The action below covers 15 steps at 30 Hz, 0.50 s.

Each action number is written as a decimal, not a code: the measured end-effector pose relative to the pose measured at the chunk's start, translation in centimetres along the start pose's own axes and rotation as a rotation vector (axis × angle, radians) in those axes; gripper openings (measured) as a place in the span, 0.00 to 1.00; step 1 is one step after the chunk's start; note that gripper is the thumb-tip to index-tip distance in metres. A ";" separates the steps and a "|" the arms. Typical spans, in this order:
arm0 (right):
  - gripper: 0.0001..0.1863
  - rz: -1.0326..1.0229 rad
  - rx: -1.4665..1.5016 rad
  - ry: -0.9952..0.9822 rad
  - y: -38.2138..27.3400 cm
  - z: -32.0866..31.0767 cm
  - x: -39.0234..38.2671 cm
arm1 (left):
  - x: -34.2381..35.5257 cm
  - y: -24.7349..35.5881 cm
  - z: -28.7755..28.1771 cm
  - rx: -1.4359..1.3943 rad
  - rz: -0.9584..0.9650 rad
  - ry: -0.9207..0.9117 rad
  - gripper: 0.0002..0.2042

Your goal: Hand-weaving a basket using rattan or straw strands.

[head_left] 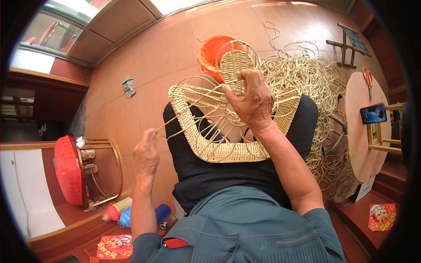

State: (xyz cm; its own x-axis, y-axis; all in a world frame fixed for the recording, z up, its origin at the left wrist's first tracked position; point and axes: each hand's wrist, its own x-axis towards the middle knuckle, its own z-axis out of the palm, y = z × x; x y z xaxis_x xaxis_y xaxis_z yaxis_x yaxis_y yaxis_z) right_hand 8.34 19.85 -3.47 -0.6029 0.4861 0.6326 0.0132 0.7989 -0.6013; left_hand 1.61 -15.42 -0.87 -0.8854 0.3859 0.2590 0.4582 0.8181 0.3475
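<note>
On my lap, over dark trousers, rests a partly woven straw frame (pixel 197 149) with rounded corners and loose loops and strands across its middle. My left hand (pixel 149 149), left of the frame, is closed with fingertips pinching a cord (pixel 174 131) that runs from the weaving. My right hand (pixel 251 98) grips strands at the upper middle of the work, thumb and fingers closed on them. Just beyond it stands an oval woven panel (pixel 235 61) with a hoop, in front of an orange bucket (pixel 208 55), partly hiding it.
A large cord heap (pixel 309 79) lies right, beside a round board (pixel 357 158) bearing red scissors (pixel 367 79) and a phone (pixel 373 114). A folded stool (pixel 345 46) is behind. At left are a red-cushioned stool (pixel 68 171), bottles (pixel 127 215) and a grey scrap (pixel 129 87).
</note>
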 end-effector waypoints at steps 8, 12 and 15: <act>0.23 0.035 0.048 -0.012 0.5 0.4 0.1 | -7.6 -16.3 -7.6 0.203 -0.290 -0.103 0.17; 0.23 -0.001 0.061 -0.021 0.3 0.6 0.5 | -5.0 -6.7 -7.3 0.149 -0.149 -0.264 0.28; 0.24 0.046 0.028 -0.028 0.2 0.3 0.2 | -0.6 2.0 -4.1 -0.123 -0.122 -0.282 0.29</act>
State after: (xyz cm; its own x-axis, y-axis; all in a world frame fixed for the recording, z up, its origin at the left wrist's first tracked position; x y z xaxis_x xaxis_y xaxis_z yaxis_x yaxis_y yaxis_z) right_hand 7.98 20.00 -3.63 -0.6245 0.5118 0.5900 0.0194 0.7653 -0.6433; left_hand 3.38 -15.75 3.38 -0.9132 0.4049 -0.0448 0.3380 0.8144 0.4717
